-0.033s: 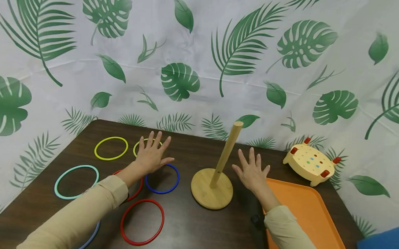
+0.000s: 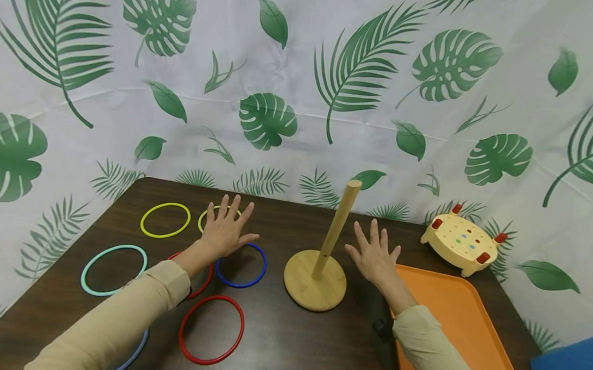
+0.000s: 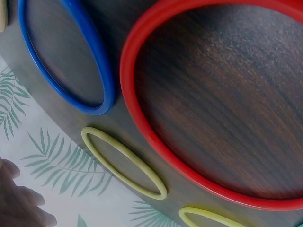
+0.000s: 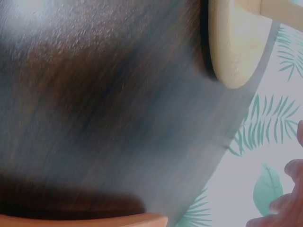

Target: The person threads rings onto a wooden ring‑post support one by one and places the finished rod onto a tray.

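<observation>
My left hand [image 2: 223, 230] is held over the rings with its fingers spread, gripping nothing. In the head view it overlaps a yellow ring [image 2: 200, 221] and a blue ring [image 2: 266, 265]. A red ring [image 3: 128, 71] and another yellow ring [image 2: 165, 220] lie flat nearby, the red one partly hidden by my forearm in the head view. My right hand [image 2: 375, 254], also empty with fingers spread, is just right of the wooden stand [image 2: 334, 230], an upright peg on a round base. Below my left hand lies a second red ring [image 2: 212, 330].
A turquoise ring [image 2: 83, 273] lies on the left and a light blue ring [image 2: 136, 355] sits partly under my left sleeve. An orange tray [image 2: 454, 315] is under my right forearm. Behind it stands a cream pegged toy [image 2: 461, 241]; a blue object [image 2: 570, 360] is at the right edge.
</observation>
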The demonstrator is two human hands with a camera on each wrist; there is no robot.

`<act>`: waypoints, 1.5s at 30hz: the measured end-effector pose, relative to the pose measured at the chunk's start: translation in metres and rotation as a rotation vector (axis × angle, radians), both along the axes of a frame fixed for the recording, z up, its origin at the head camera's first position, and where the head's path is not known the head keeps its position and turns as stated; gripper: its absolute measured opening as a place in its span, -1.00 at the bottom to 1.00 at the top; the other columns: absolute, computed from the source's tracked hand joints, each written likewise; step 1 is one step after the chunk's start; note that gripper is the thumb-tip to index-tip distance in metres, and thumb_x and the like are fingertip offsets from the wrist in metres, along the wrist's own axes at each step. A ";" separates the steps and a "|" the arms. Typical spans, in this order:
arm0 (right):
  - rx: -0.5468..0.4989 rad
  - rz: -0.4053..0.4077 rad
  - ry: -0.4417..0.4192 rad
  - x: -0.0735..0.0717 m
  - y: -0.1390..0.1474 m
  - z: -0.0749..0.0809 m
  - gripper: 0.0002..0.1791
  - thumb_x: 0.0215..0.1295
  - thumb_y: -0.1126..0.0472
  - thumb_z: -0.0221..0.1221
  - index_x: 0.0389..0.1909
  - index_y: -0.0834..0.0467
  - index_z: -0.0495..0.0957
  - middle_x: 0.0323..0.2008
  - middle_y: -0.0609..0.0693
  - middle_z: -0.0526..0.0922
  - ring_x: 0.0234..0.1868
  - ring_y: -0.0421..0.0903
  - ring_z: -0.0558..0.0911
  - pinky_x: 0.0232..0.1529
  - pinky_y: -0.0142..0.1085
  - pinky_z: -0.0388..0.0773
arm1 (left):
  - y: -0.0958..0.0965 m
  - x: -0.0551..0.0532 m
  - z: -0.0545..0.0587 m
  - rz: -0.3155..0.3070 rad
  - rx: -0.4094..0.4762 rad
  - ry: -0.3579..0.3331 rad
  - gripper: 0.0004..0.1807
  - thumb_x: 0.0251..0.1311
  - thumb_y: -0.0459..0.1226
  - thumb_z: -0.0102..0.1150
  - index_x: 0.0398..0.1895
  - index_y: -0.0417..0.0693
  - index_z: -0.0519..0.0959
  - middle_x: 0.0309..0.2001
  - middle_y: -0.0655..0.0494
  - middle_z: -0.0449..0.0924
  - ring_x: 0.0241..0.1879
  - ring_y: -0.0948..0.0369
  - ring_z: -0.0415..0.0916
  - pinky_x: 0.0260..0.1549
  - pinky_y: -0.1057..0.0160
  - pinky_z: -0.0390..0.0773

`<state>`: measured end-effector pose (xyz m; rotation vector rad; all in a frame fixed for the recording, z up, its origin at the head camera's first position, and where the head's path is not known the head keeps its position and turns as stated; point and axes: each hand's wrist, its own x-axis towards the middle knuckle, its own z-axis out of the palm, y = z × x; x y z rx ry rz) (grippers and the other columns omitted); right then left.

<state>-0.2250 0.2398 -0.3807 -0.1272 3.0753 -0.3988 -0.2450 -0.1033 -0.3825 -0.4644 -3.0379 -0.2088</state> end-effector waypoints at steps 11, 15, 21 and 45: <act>-0.183 0.123 0.084 0.007 0.002 -0.003 -0.33 0.39 0.18 0.04 0.40 0.34 0.03 0.35 0.51 -0.03 0.33 0.46 0.05 0.19 0.37 0.11 | -0.006 0.008 0.001 -0.035 0.016 0.045 -0.18 0.26 0.14 -0.02 0.46 -0.04 0.04 0.45 -0.29 -0.12 0.42 -0.24 -0.27 0.29 -0.35 -0.12; -0.257 0.171 0.060 0.015 0.006 -0.005 -0.37 0.29 0.29 0.13 0.32 0.42 0.16 0.19 0.51 0.28 0.17 0.41 0.35 0.09 0.20 0.39 | -0.011 0.019 0.006 -0.113 0.112 0.106 -0.23 0.23 0.06 0.09 0.40 -0.13 0.18 0.40 -0.33 0.01 0.38 -0.27 -0.08 0.23 -0.32 0.09; -0.355 0.189 -0.133 0.026 0.009 -0.008 -0.31 0.19 0.34 0.22 0.29 0.46 0.18 0.07 0.46 0.40 -0.03 0.29 0.54 -0.11 0.01 0.58 | -0.026 0.040 0.013 -0.259 0.365 0.039 -0.48 0.17 -0.16 0.23 0.15 -0.26 0.48 0.12 -0.26 0.47 0.09 -0.16 0.45 -0.05 -0.09 0.53; -0.383 0.299 -0.244 0.033 0.003 -0.021 -0.17 -0.09 0.39 0.41 0.19 0.59 0.22 -0.22 0.25 0.47 -0.24 0.04 0.58 -0.24 -0.20 0.61 | -0.084 0.115 -0.022 -0.109 0.559 -0.411 -0.76 -0.12 -0.30 0.42 -0.45 -0.15 0.52 -0.62 0.24 0.49 -0.67 0.36 0.39 -0.70 0.39 0.46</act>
